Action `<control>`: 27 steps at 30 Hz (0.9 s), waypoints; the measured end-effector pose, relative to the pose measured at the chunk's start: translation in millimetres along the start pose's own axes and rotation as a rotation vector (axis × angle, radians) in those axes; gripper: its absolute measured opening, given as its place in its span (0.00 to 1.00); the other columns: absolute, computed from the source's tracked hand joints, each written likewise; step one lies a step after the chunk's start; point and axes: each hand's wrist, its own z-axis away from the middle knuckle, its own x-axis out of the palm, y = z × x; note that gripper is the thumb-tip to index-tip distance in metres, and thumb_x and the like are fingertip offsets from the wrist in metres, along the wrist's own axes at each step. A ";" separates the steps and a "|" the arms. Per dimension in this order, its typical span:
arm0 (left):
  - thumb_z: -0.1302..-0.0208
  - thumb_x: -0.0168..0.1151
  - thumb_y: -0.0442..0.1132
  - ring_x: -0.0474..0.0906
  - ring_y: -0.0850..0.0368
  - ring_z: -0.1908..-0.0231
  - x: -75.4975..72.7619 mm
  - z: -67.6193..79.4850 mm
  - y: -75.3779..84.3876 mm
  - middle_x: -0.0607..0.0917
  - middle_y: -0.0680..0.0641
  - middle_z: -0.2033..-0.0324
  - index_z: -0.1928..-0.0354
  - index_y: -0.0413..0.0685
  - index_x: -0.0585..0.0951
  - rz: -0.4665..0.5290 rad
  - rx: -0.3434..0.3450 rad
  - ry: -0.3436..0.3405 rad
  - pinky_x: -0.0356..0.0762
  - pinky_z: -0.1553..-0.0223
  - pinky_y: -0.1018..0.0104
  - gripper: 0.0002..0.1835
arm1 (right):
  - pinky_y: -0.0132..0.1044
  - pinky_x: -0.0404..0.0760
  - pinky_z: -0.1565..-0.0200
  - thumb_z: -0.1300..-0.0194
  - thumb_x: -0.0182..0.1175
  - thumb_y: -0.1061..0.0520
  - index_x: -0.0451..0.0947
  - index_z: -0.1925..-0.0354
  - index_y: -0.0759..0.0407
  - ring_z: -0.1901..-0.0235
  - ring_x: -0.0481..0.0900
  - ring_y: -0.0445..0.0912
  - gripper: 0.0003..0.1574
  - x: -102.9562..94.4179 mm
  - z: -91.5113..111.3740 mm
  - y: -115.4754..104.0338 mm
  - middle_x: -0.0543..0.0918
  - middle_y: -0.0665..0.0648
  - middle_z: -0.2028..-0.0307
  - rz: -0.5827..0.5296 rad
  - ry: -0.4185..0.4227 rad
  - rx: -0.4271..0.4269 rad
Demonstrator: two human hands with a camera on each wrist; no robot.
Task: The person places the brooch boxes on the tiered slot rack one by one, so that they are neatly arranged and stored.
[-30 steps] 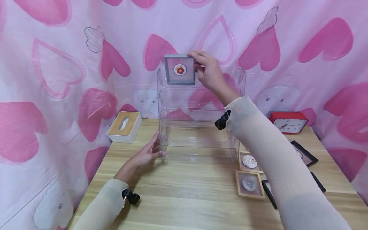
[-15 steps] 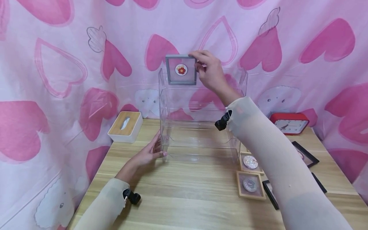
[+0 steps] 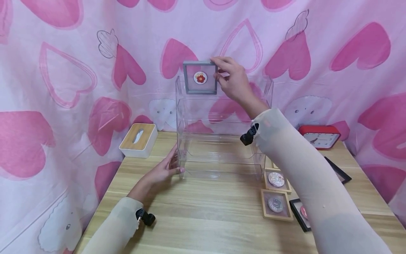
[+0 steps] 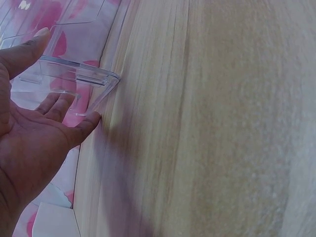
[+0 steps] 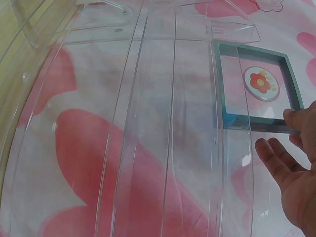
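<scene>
A clear plastic tiered rack (image 3: 222, 163) stands on the wooden table. At the left end of its top tier, a square grey frame (image 3: 199, 63) stands upright, with a round red-flower badge (image 3: 200, 78) in its see-through window. My right hand (image 3: 233, 77) pinches the frame's upper right corner between thumb and fingers; the right wrist view also shows this frame (image 5: 220, 84) within the clear tier. Low on the rack's left side, my left hand (image 3: 160, 172) rests with fingers and thumb extended. In the left wrist view, its fingertips (image 4: 91, 121) lie right at the rack's bottom corner.
A tissue box (image 3: 138, 140) with a wooden lid sits left of the rack. To the right lie light wooden frames (image 3: 277, 204) and black frames (image 3: 298, 211) with round badges, partly behind my right sleeve. A red clock (image 3: 319, 137) stands farther back against the pink heart curtain.
My right forearm has shifted slightly right, baring a pink badge in a black frame. The grey frame and the rack stay in place, and my left hand has not moved.
</scene>
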 end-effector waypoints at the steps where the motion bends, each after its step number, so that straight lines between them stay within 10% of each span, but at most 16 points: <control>1: 0.23 0.68 0.32 0.48 0.29 0.12 0.0 0.2 0.0 0.47 0.38 0.10 0.13 0.92 0.36 0.003 -0.004 -0.001 0.44 0.13 0.29 0.62 | 0.52 0.88 0.32 0.22 0.66 0.65 0.79 0.24 0.53 0.36 0.86 0.57 0.32 -0.8 0.7 0.5 0.81 0.57 0.26 -0.004 -0.003 0.003; 16: 0.22 0.67 0.33 0.49 0.28 0.13 -2.3 -1.0 -3.6 0.47 0.37 0.10 0.11 0.81 0.34 -0.003 -0.005 -0.003 0.46 0.13 0.29 0.61 | 0.51 0.91 0.36 0.24 0.71 0.58 0.76 0.21 0.51 0.35 0.87 0.57 0.37 -27.0 11.8 8.2 0.81 0.57 0.26 0.043 -0.005 -0.008; 27: 0.22 0.68 0.36 0.47 0.29 0.12 -7.8 -0.5 -5.9 0.47 0.39 0.09 0.13 0.91 0.36 -0.012 -0.023 0.001 0.44 0.13 0.28 0.61 | 0.46 0.92 0.38 0.26 0.74 0.55 0.80 0.24 0.45 0.39 0.88 0.55 0.36 -76.3 33.2 19.9 0.86 0.57 0.32 0.041 0.068 0.007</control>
